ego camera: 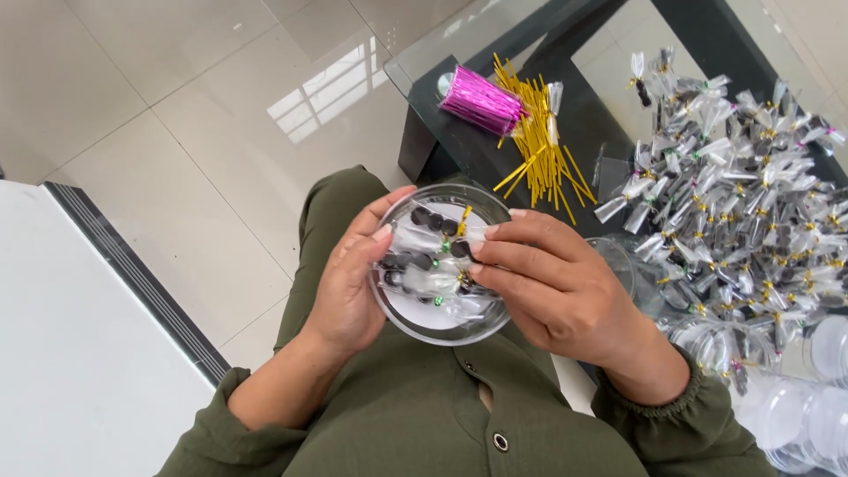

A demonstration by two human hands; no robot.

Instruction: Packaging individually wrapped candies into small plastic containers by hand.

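- We sit over a pale tiled floor [203, 132], a glass table [424, 53] to our right.
- Our left hand [349, 283] cups a round clear container [442, 331] over our lap, fingers curled around its rim.
- Our right hand [548, 283] steadies the other side, fingertips pressed together on the small tied bags [430, 256] inside.
- On the table lie a pink bundle of ties [481, 99], loose gold ties [539, 146] just beside it, and a heap of filled bags [751, 194].
- Clear lids [808, 389] sit near the heap.
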